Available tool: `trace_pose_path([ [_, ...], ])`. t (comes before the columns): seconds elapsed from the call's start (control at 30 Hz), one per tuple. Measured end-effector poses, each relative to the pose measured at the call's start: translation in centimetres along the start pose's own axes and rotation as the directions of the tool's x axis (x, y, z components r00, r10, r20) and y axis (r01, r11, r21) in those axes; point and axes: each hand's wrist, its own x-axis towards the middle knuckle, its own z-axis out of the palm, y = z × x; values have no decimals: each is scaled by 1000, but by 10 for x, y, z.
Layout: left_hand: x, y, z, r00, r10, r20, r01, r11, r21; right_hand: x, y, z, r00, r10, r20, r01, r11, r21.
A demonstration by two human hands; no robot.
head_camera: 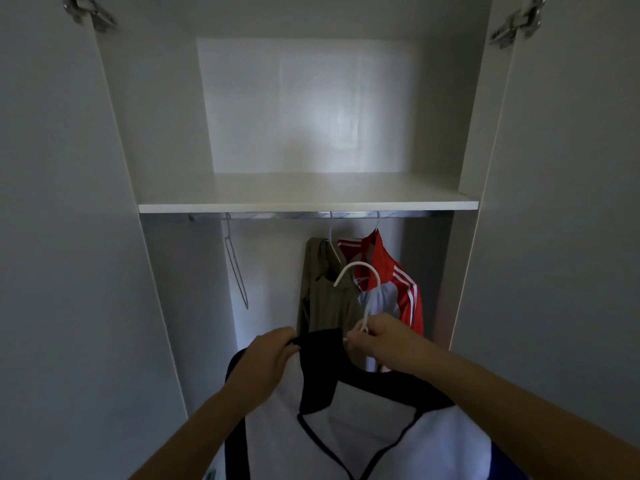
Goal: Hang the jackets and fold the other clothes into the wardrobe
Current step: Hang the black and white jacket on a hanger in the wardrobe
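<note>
- Closest to us is the white jacket (pixel 381 431) with the black collar and trim. It's held up low in front of the open wardrobe (pixel 162 133), not on the rail yet.
- Our left hand (pixel 273 362) has its fingers curled round the black collar, gripping it on the left side.
- Our right hand (pixel 384 341) is pinching the stem of a white hanger (pixel 360 271) right at the collar. The hook pokes up above our knuckles, hooked on nothing. We honestly can't tell how much of the hanger sits inside the jacket.
- Just behind that, an olive jacket (pixel 329 299) and a red jacket (pixel 401 282) with white sleeve stripes hang side by side, touching each other.
- Both hang off the metal rail (pixel 277 215) toward its right half.
- At the rail's left end a bare wire hanger (pixel 235 268) dangles, well apart from those two.
- Right above the rail is the white shelf (pixel 308 205), and up top there's a metal hinge (pixel 90 12) on each door.
</note>
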Motion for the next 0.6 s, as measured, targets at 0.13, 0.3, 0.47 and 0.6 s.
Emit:
trace_pose_path([
  [0.13, 50, -48, 29, 1000, -5, 17, 6, 998, -63, 56, 20, -9, 999, 40, -36, -42, 997, -67],
  [0.3, 130, -129, 62, 993, 89, 72, -92, 995, 39, 146, 34, -8, 975, 207, -79, -215, 972, -96],
  [0.47, 205, -196, 78, 997, 76, 18, -78, 994, 81, 237, 26, -14, 968, 250, 0, -248, 960, 133],
  [0.6, 257, -238, 73, 995, 93, -32, -95, 995, -40, 314, 18, -16, 961, 268, -60, -254, 950, 179],
])
